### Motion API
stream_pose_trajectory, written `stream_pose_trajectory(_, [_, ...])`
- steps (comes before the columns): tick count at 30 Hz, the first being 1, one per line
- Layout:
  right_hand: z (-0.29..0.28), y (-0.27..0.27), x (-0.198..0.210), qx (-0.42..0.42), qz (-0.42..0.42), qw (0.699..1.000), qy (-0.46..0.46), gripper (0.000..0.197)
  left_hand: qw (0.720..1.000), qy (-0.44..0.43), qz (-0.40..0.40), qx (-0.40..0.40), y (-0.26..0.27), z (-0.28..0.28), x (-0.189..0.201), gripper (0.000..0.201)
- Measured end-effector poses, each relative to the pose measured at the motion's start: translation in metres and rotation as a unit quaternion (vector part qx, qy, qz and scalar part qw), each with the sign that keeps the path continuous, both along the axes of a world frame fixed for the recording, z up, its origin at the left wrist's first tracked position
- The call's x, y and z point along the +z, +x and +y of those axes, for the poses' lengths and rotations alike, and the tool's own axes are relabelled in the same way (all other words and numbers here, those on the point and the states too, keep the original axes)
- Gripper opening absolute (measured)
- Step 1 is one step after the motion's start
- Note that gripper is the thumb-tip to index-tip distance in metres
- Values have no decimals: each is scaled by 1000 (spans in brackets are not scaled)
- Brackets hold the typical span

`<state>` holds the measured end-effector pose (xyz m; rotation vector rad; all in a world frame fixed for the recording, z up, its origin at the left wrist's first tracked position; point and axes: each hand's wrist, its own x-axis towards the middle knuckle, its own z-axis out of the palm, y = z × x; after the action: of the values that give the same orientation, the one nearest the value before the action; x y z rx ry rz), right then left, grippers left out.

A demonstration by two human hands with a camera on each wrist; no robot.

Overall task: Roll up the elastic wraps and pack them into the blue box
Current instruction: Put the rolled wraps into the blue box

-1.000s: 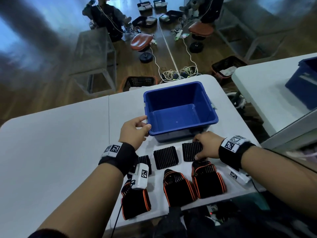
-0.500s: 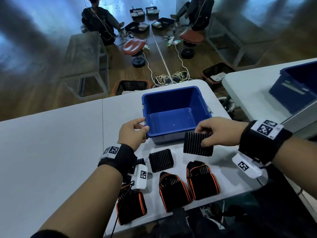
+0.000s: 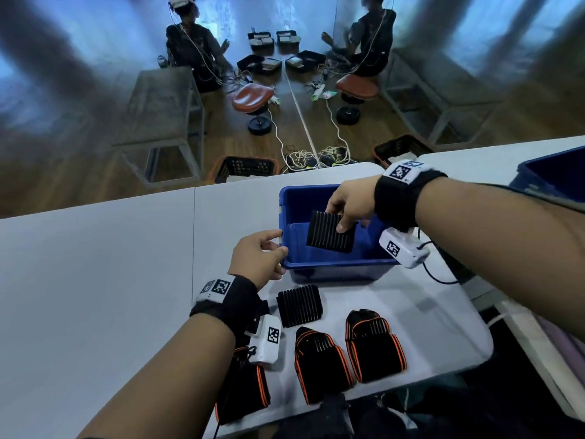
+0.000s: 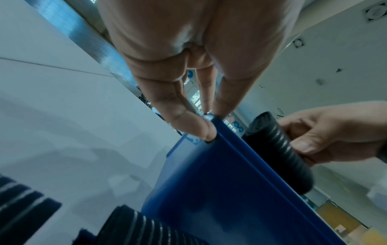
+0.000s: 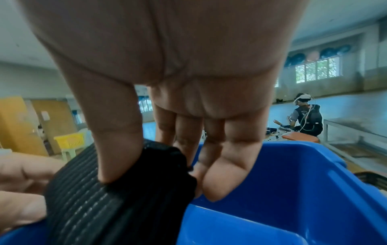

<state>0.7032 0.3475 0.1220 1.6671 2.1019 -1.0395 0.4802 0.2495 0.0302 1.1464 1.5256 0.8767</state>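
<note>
The blue box [image 3: 332, 267] stands on the white table ahead of me. My right hand [image 3: 349, 205] pinches a rolled black ribbed wrap [image 3: 330, 232] between thumb and fingers and holds it over the box's inside; the wrap [image 5: 108, 199] fills the lower left of the right wrist view. My left hand [image 3: 258, 258] grips the box's near left corner, fingertips [image 4: 201, 131] on the rim [image 4: 234, 144]. Another rolled black wrap [image 3: 299, 305] lies in front of the box. Nearer me lie three black wraps with orange trim [image 3: 321, 364] [image 3: 373, 346] [image 3: 243, 388].
The white table [image 3: 95, 280] ends close at the right and near edges. A second white table with another blue bin [image 3: 557, 175] stands to the right. Beyond are stools [image 3: 253, 96], baskets, cables and seated people on the floor.
My right hand lifted the rolled black wrap off the table and carried it forward over the blue box. The left hand stayed on the box's corner.
</note>
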Motion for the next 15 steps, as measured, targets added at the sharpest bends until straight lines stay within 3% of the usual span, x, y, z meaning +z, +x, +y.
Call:
stream_pose_trajectory(8, [25,-32,-23,41,-117,991,-47,31,1000,-1,10,4,6,-3,0,37])
stream_pose_trajectory(15, [40,-66,-53,74,-160,981,-86,40,1000,2,17,25,8,-3,-11,33])
